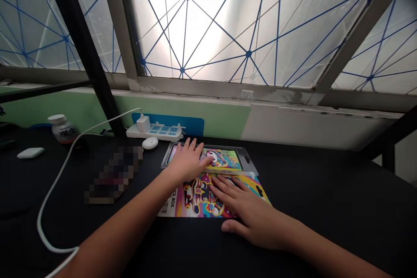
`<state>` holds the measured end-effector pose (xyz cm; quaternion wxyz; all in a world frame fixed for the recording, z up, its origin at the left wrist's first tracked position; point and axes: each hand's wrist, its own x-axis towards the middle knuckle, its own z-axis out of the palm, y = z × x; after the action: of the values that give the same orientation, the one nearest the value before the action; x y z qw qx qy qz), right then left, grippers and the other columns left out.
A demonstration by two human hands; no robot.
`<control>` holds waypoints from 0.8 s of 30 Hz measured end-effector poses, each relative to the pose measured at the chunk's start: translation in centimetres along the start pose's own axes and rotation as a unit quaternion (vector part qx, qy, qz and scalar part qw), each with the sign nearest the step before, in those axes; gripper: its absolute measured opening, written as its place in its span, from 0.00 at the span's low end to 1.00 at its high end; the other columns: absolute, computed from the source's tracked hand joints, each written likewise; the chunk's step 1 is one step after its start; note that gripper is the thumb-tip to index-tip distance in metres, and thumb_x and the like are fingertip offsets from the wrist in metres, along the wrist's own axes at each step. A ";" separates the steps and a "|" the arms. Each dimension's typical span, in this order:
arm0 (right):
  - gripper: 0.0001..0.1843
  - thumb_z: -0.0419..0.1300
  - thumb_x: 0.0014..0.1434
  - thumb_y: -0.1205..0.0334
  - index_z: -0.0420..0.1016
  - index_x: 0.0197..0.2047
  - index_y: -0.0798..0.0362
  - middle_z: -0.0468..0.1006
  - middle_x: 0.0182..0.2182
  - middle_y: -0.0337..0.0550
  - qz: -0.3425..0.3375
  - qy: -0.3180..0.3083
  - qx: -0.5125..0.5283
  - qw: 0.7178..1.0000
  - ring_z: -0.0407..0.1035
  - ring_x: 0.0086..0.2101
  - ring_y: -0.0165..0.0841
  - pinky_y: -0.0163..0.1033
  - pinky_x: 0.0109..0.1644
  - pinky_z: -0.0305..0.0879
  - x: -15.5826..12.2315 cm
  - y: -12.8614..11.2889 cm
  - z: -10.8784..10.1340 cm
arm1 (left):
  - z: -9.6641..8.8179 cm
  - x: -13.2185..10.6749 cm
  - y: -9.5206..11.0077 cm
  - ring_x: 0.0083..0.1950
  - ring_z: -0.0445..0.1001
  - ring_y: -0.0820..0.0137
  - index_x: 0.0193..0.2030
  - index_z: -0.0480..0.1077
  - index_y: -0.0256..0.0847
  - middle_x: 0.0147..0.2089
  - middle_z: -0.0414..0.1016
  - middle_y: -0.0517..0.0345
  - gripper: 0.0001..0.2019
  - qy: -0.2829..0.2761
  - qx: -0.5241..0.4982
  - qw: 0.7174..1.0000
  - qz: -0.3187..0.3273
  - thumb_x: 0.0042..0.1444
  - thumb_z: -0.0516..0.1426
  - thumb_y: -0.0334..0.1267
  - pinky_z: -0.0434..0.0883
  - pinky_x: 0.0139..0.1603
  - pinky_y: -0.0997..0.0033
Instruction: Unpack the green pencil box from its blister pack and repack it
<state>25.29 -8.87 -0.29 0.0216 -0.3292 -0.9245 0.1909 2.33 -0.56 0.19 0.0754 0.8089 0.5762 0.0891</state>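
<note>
My left hand (188, 161) lies with fingers spread across a clear plastic blister pack (249, 163) that holds a colourful cartoon pencil box (228, 158). Just in front of the pack, and touching its near edge, is a bright printed backing card (198, 200) with a barcode and the word BOX on its left side. On that card rests my right hand (243, 204), palm down, fingers stretched out and thumb out over the black table. Part of the card's print is hidden under my right hand, and part of the pack under my left.
Behind the pack stands a white power strip (154, 131) with a charger (143, 123) plugged in. A round white case (150, 143), a blurred-out item (115, 176), a white cable (48, 186), a white mouse-like object (30, 153) and a white jar (61, 129) are to the left.
</note>
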 end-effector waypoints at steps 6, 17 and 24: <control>0.26 0.55 0.66 0.40 0.75 0.58 0.47 0.73 0.61 0.51 0.045 0.027 -0.011 0.999 0.66 0.58 0.50 0.59 0.64 0.57 -1.9 -0.1 -1.3 | 0.4 -0.4 -2.8 0.77 0.43 0.50 0.74 0.54 0.41 0.77 0.47 0.46 0.38 0.016 0.018 1.000 -0.007 0.67 0.38 0.63 0.45 0.72 0.40; 0.14 0.56 0.66 0.46 0.69 0.40 0.49 0.74 0.42 0.50 0.144 0.171 -0.063 0.973 0.68 0.40 0.44 0.50 0.43 0.67 -0.4 1.9 0.7 | 0.2 -1.3 -4.3 0.77 0.43 0.50 0.74 0.54 0.43 0.77 0.47 0.47 0.37 0.018 0.027 0.999 -0.015 0.67 0.39 0.63 0.47 0.71 0.40; 0.19 0.56 0.64 0.40 0.63 0.34 0.48 0.72 0.25 0.40 0.201 0.203 -0.020 0.958 0.67 0.27 0.36 0.39 0.30 0.60 -1.3 1.8 -1.1 | -0.7 -1.8 -4.3 0.77 0.41 0.48 0.72 0.56 0.57 0.77 0.46 0.51 0.30 -0.011 -0.003 1.000 0.008 0.68 0.43 0.61 0.45 0.71 0.37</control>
<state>27.55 -8.05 0.17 0.1634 -0.5401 -0.8193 0.1015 -2.39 -0.86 -0.16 0.0834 0.8140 0.5688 0.0831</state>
